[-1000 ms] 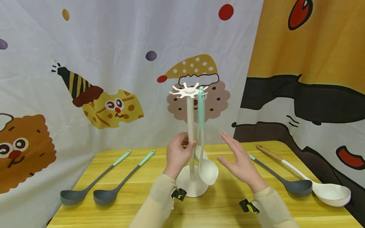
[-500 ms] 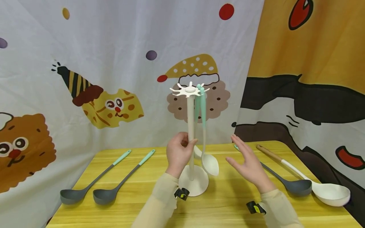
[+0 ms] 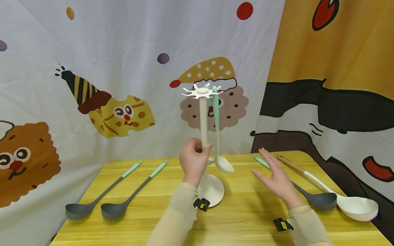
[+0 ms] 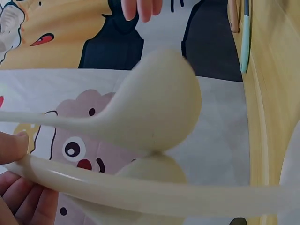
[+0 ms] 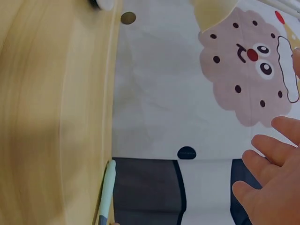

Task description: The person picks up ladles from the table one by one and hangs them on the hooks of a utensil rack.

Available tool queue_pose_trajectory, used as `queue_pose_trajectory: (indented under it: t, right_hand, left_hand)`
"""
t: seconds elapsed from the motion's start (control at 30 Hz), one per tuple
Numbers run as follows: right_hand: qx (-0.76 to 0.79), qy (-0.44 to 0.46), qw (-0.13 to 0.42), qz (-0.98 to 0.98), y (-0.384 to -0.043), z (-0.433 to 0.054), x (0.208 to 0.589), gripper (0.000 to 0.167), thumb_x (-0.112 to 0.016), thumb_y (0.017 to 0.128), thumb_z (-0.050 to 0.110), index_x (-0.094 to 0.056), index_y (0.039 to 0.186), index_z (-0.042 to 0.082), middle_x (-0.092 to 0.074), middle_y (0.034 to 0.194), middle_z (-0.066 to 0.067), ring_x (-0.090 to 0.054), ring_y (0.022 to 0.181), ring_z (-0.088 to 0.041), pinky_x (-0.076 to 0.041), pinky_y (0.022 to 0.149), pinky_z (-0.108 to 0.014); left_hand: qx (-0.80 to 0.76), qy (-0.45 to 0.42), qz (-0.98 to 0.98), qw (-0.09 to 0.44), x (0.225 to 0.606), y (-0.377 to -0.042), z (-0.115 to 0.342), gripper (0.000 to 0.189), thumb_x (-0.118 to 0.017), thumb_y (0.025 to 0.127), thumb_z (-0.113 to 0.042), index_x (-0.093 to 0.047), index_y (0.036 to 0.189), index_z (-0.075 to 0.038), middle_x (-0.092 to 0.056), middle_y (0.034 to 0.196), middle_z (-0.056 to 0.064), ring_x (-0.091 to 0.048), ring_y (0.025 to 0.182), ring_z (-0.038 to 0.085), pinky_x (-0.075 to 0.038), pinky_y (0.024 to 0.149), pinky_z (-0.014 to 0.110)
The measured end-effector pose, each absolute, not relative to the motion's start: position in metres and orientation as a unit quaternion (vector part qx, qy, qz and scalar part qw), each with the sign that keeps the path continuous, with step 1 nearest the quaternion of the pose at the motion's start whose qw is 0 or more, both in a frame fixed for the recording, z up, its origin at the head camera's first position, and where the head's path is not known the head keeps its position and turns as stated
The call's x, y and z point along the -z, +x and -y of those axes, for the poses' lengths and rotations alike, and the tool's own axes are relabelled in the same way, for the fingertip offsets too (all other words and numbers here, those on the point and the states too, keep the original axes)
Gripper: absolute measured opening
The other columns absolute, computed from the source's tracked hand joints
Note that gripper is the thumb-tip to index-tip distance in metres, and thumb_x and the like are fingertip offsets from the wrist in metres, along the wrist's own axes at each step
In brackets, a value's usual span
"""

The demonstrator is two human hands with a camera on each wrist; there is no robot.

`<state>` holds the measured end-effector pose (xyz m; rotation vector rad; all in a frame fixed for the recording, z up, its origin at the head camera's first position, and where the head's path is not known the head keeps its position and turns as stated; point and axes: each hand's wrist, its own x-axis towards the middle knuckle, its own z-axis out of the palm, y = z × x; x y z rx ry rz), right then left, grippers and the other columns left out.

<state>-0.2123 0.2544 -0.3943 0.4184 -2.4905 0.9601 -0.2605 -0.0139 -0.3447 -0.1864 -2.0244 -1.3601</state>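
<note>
Midway along the worktop (image 3: 243, 218), a white stand (image 3: 204, 126) is hung with two pale ladles (image 3: 224, 164); three grey ladles (image 3: 114, 211) and a white ladle (image 3: 358, 207) are laid either side, perhaps for room. Its pole (image 3: 203, 114) is gripped by the left hand (image 3: 193, 160), seemingly for steadiness; nothing is held by the right hand (image 3: 278, 181), fingers extended.
</note>
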Motion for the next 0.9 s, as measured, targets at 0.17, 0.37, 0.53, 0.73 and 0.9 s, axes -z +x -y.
queue_pose_trajectory:
  t: [0.17,0.37,0.53,0.73,0.9]
  right_hand:
    - [-0.341,0.142,0.213,0.905,-0.213,-0.262,0.399,0.076,-0.071,0.093,0.028,-0.032,0.154,0.007,-0.029,0.157,-0.021,-0.027,0.14,-0.048,-0.028,0.101,-0.072]
    - [-0.328,0.138,0.217,0.909,-0.214,-0.27,0.402,0.075,-0.071,0.093,0.028,-0.033,0.153,0.003,-0.03,0.155,-0.025,-0.029,0.137,-0.051,-0.028,0.101,-0.072]
    - [-0.328,0.13,0.209,0.912,-0.216,-0.275,0.406,0.076,-0.071,0.093,0.03,-0.034,0.152,0.001,-0.03,0.155,-0.026,-0.029,0.137,-0.051,-0.028,0.102,-0.072]
    - [-0.322,0.123,0.198,0.917,-0.218,-0.283,0.41,0.079,-0.071,0.093,0.032,-0.032,0.152,-0.001,-0.027,0.156,-0.027,-0.027,0.137,-0.053,-0.028,0.101,-0.072]
    - [-0.306,0.12,0.193,0.925,-0.223,-0.29,0.412,0.08,-0.071,0.093,0.034,-0.031,0.152,-0.003,-0.027,0.155,-0.029,-0.027,0.136,-0.054,-0.028,0.101,-0.072]
  left_hand:
    - [0.521,-0.054,0.769,0.367,0.344,-0.263,0.009,0.023,-0.084,0.081,-0.023,-0.065,0.078,-0.012,-0.061,0.066,-0.003,-0.058,0.058,0.013,-0.047,0.053,0.032]
    - [0.518,-0.031,0.76,0.392,0.347,-0.267,0.003,0.025,-0.085,0.079,-0.023,-0.063,0.076,-0.011,-0.06,0.066,-0.002,-0.057,0.058,0.014,-0.046,0.053,0.033]
    - [0.502,-0.028,0.755,0.421,0.353,-0.27,-0.001,0.026,-0.085,0.079,-0.024,-0.062,0.075,-0.011,-0.059,0.067,0.0,-0.057,0.059,0.016,-0.046,0.054,0.033]
    - [0.488,-0.027,0.75,0.446,0.355,-0.27,-0.007,0.028,-0.085,0.077,-0.025,-0.062,0.075,-0.011,-0.058,0.067,0.001,-0.057,0.06,0.017,-0.046,0.054,0.033]
    - [0.485,-0.026,0.749,0.451,0.355,-0.269,-0.009,0.028,-0.085,0.077,-0.025,-0.061,0.075,-0.011,-0.057,0.068,0.0,-0.055,0.06,0.017,-0.045,0.053,0.033]
